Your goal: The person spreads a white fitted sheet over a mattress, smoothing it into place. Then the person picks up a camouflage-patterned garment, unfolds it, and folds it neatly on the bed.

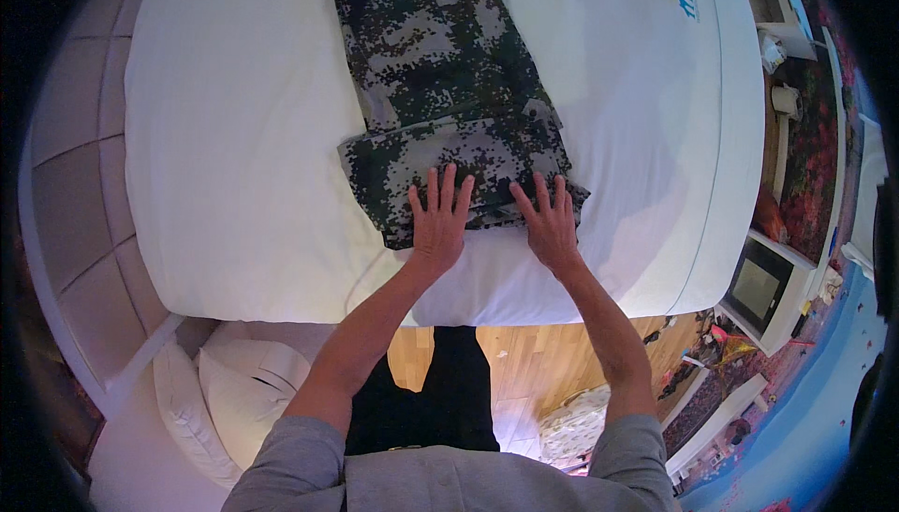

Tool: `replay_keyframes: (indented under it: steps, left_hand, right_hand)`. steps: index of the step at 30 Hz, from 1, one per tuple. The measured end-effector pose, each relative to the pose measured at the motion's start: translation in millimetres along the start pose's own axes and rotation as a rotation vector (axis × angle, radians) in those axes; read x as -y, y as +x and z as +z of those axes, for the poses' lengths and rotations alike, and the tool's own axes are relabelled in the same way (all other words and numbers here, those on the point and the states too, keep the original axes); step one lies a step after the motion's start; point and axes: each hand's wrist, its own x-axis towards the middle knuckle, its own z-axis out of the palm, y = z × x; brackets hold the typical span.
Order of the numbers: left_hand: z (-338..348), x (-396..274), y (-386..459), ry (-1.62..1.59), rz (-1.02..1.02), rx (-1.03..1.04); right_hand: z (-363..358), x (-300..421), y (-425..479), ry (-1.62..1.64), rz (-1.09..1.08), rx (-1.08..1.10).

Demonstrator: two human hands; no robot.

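A garment in digital camouflage cloth [435, 48] lies on a white-sheeted bed, stretching from the bed's near part to the top edge of the head view. Its near end is folded over into a wider band, with a small button at the band's upper right. My left hand [439, 224] rests flat on the left half of that band, fingers spread and pointing away from me. To its right my right hand [551, 224] lies palm down on the band's near right part, its fingers also apart. Neither hand grips the cloth.
The white mattress [239, 161] spreads around the garment. A padded headboard [77, 161] borders it on the left. White pillows [246, 385] lie at the lower left. On the right stand a white cabinet with a dark-framed door [758, 283] and a paper roll [786, 101].
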Motion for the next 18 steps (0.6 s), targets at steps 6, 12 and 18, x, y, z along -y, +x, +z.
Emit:
replay_keyframes:
  steps: [6, 12, 18]
  left_hand:
    - [-8, -6, -4, -0.016, 0.042, 0.064]
    - [14, -12, 3, 0.080, 0.103, -0.016]
    - [15, -20, 9, 0.158, 0.141, 0.028]
  right_hand:
    - [-15, 3, 18, -0.020, 0.005, 0.090]
    - [-6, 3, 13, -0.145, -0.117, 0.004]
    - [2, 6, 28, -0.268, -0.113, 0.027]
